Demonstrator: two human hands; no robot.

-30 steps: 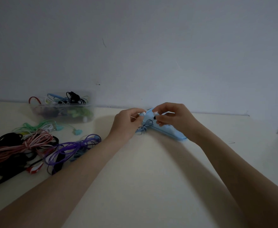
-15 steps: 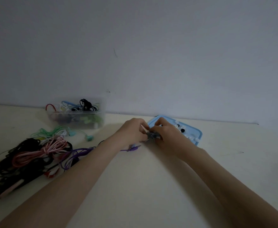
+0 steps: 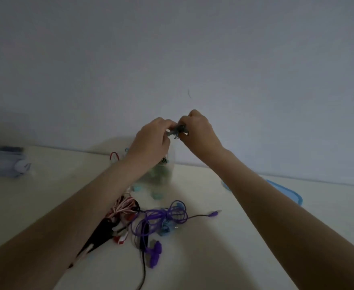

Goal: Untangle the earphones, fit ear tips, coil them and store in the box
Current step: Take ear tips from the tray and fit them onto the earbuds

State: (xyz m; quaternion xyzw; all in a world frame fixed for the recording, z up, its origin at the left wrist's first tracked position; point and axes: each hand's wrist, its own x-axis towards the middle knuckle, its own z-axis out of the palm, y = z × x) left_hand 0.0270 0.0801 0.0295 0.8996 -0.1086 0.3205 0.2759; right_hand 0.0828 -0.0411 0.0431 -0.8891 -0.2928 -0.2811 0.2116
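Earphones [image 3: 165, 218] in purple lie loosely looped on the cream table [image 3: 203, 258] nearest me, their plug pointing right, touching a heap of pink, red and black cords [image 3: 117, 218] under the left forearm. Farther back sits the clear box [image 3: 161, 174], mostly hidden behind the left wrist, with the blue lid [image 3: 289, 191] off to the right. Raised above the box, the left hand [image 3: 151, 139] and right hand [image 3: 199, 130] both pinch a small grey-blue bundle [image 3: 177, 130] between them.

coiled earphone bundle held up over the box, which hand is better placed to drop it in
Left, probably. The left hand hangs directly over the clear box, pinching the bundle; the right hand grips it from slightly off to the side.
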